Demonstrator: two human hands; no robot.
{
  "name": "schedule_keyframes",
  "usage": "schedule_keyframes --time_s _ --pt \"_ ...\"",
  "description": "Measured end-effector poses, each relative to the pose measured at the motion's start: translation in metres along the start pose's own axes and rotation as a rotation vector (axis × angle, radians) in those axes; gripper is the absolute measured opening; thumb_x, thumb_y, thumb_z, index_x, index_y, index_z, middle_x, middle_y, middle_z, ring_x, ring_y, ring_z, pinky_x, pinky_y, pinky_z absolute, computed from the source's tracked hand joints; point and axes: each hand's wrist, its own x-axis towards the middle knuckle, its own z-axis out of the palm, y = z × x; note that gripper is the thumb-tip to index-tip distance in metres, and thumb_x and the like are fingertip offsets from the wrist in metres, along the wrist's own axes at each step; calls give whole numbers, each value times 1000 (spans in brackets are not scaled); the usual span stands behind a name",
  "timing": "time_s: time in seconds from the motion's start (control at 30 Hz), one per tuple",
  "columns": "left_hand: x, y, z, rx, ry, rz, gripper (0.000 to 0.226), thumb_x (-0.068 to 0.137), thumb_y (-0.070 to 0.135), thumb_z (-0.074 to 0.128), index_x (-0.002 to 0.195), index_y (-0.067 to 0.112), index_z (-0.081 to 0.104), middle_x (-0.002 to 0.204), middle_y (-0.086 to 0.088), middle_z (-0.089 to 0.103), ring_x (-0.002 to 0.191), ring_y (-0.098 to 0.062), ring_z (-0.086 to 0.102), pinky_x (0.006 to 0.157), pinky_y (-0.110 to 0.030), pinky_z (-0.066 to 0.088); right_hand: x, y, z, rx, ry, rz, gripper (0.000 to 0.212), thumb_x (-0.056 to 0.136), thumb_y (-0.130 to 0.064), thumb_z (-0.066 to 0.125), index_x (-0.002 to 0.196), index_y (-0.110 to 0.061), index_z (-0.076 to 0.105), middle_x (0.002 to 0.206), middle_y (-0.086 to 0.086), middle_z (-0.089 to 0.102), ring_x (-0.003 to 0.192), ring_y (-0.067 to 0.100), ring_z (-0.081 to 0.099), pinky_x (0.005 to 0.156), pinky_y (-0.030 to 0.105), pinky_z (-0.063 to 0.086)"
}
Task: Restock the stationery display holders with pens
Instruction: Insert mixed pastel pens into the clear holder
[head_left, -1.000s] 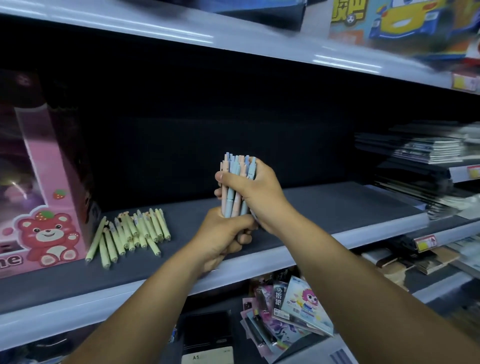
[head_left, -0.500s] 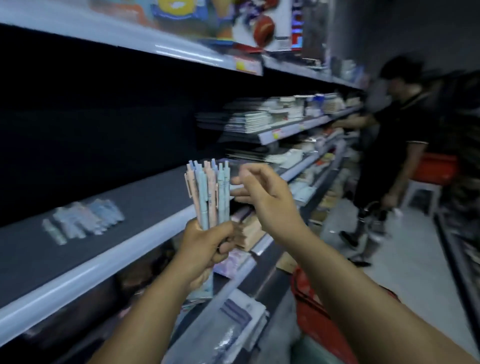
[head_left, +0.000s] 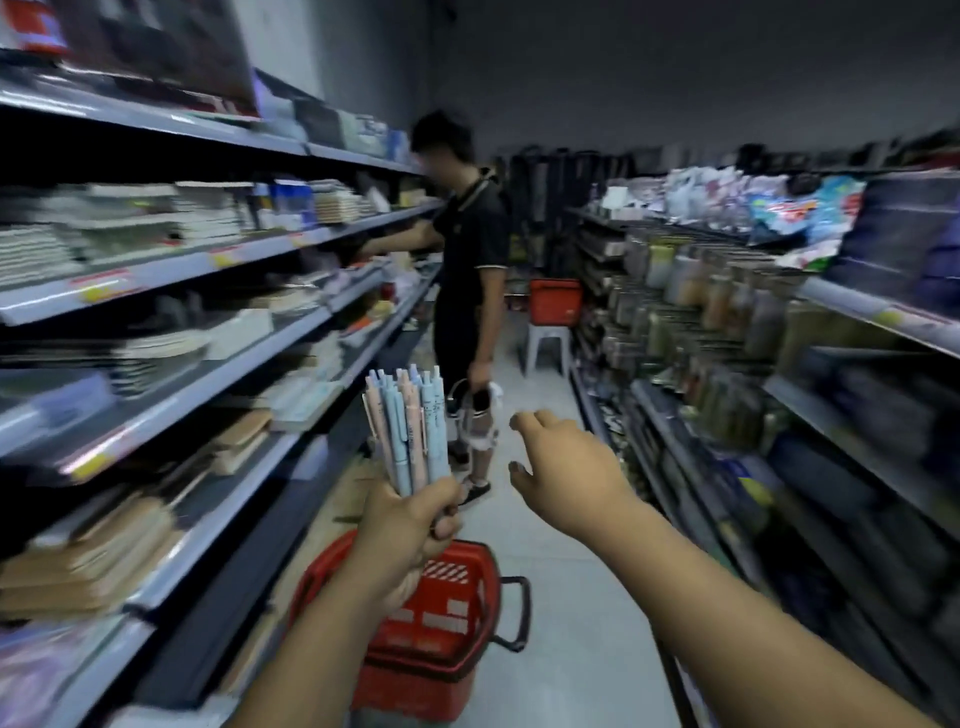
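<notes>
The left grip (head_left: 410, 525) clenches a bundle of pens (head_left: 408, 426) upright at near centre; the right grip (head_left: 566, 467) is released, fingers spread, empty. Keep the bundle tight and vertical on the way to the blurred display holders (head_left: 727, 322), far right.

Dim aisle, heavy motion blur, edges warped, vignetted

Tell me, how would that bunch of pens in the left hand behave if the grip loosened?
Probably scatter: the bunch of pens is loose, smooth barrels held together only by the left hand curled round their lower ends. Each looks slim and stiff, likely light, since one hand holds them all upright. Dropped, they would likely roll on the floor.
</notes>
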Motion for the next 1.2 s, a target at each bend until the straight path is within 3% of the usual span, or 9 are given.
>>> schedule_keyframes --time_s 0.13,0.23,0.37,0.57,0.8,0.93,1.07,1.2 --pt "60 -32 74 -1 -48 -33 21 88 -12 63 83 6 53 56 -2 43 42 -10 34 37 -16 19 23 95 9 -22 -38 57 42 102 -37 52 137 -18 42 131 8 53 113 33 55 82 41 49" --pt "113 -56 112 -4 -64 -61 19 76 0 70 82 7 54 61 -6 42 44 -12 33 37 -14 20 53 151 24 -41 -53 76 42 102 -37 52 138 -17 41 131 9 52 114 34 54 83 42 49" --pt "201 -93 147 -4 -104 -104 17 85 -6 66 90 7 56 65 -7 44 46 -12 33 36 -15 20 111 214 56 -42 -64 109 41 102 -36 52 137 -17 42 131 9 52 114 34 54 83 41 48" --pt "364 -125 186 -22 -149 -123 19 82 -3 67 88 8 53 75 -12 40 49 -14 32 39 -16 17 229 304 103 -27 -95 185 36 101 -35 53 129 -16 45 127 9 54 111 35 54 78 41 48" --pt "548 -140 233 10 -215 -204 22 98 0 59 80 9 51 63 -6 46 39 -8 34 34 -14 21 368 404 137 -41 -113 259 40 98 -36 54 132 -17 44 126 9 54 114 36 53 81 43 47" --pt "647 -169 267 37 -219 -173 15 94 -2 62 88 9 54 69 -7 47 50 -12 38 37 -17 26 451 466 167 -20 -113 257 37 97 -35 54 128 -18 44 123 8 54 113 34 53 79 42 49" --pt "750 -203 303 39 -200 -196 17 91 0 66 102 10 57 69 -3 45 51 -9 39 40 -20 31 538 536 204 -32 -122 214 37 99 -36 53 130 -17 43 123 9 53 113 34 52 76 39 41" --pt "852 -229 341 34 -129 -214 27 80 6 71 102 9 56 66 -2 43 51 -9 38 42 -22 33 630 605 233 -4 -121 178 41 99 -37 54 134 -17 44 127 9 53 114 34 52 84 42 47"
